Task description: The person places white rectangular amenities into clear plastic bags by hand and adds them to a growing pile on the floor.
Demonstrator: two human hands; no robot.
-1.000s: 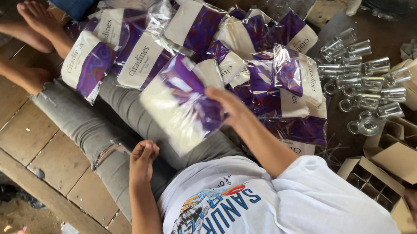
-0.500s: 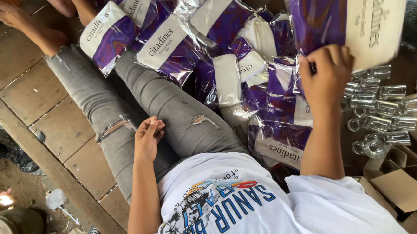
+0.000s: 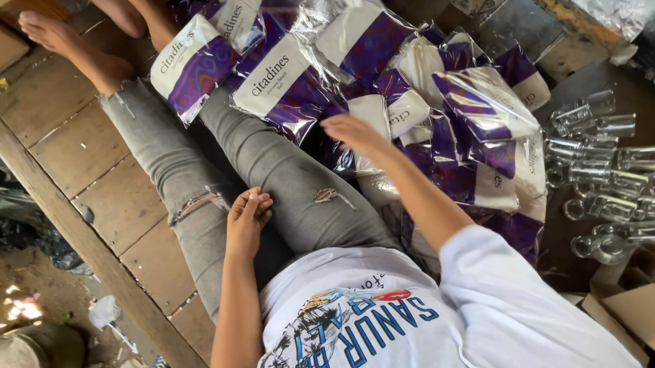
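Now, step: picking a pack | right hand [image 3: 351, 132] open, fingers spread, empty, over the clear-wrapped purple-and-white folded cloth packs [image 3: 384, 120] piled beside the legs | left hand [image 3: 248, 219] loose, resting on grey-jeans thigh [image 3: 298, 193] | next, I judge: close on one pack.

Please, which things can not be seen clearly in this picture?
- Right hand, head view: motion blur hides whether it touches the purple and white packets.
- Left hand: fingers curl on the grey trousers; the palm is hidden.
- Glass tumblers: the count is unclear because they overlap.
- Cardboard box: cut by the edge.
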